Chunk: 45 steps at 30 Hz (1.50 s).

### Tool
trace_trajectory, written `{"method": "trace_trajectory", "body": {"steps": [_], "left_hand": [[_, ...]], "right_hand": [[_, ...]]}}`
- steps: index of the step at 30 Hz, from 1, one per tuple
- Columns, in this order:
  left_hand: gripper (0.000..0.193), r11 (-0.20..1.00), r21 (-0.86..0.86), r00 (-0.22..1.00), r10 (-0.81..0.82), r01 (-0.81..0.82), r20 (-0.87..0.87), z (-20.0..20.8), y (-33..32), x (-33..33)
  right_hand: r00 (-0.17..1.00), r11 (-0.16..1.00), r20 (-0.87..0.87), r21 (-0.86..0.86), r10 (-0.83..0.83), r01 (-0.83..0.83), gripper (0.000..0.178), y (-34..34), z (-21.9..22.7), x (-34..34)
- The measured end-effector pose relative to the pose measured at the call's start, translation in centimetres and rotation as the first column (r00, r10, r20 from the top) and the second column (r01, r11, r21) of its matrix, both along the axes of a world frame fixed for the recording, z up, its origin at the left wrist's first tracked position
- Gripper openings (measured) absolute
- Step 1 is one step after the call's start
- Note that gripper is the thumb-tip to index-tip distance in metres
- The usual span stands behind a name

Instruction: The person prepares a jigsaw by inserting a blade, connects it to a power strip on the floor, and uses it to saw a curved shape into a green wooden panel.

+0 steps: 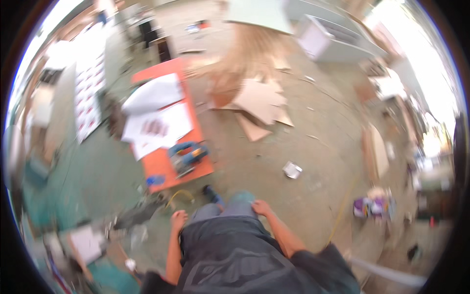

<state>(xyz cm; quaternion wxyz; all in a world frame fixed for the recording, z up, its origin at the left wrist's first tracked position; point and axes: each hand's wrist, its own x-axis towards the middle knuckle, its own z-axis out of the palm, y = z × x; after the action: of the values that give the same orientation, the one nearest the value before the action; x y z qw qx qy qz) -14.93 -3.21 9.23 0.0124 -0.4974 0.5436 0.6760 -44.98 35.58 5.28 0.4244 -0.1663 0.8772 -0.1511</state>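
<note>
The picture is blurred by motion. My left hand (178,220) hangs at my left hip with its fingers curled and nothing in it. My right hand (261,208) rests against my right thigh on the blue jeans, also with nothing in it. Ahead of me on the floor lies an orange board (166,169) with white paper sheets (157,125) and a blue power tool (188,153) on it. Both hands are well apart from the board.
Cardboard and plywood offcuts (262,105) lie on the concrete floor ahead. A small white scrap (292,169) sits to the right. A white cabinet (333,39) stands far right. A yellow cable (178,195) curls near my feet. Clutter lines both sides.
</note>
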Motion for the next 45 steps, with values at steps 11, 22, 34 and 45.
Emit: {"method": "trace_trajectory", "body": {"steps": [11, 22, 34, 45], "left_hand": [[0.024, 0.987, 0.085, 0.941, 0.1, -0.134, 0.322, 2.9, 3.3, -5.4], [0.024, 0.984, 0.177, 0.987, -0.004, -0.025, 0.16, 8.7, -0.5, -24.7], [0.028, 0.987, -0.067, 0.97, -0.132, 0.148, 0.204, 1.9, -9.0, -24.9], [0.028, 0.997, 0.06, 0.835, 0.009, -0.05, 0.55, 1.4, 8.0, -4.3]], "right_hand": [[0.984, 0.97, 0.105, -0.212, 0.146, -0.121, 0.035, -21.6, 5.7, -20.4], [0.982, 0.98, 0.02, 0.065, 0.188, -0.189, 0.04, -8.7, 0.2, -33.5], [0.97, 0.952, -0.05, 0.207, 0.239, -0.224, 0.029, -0.5, 4.1, -32.0], [0.967, 0.963, 0.121, 0.123, 0.224, -0.239, 0.028, -4.7, -1.6, -29.5]]}}
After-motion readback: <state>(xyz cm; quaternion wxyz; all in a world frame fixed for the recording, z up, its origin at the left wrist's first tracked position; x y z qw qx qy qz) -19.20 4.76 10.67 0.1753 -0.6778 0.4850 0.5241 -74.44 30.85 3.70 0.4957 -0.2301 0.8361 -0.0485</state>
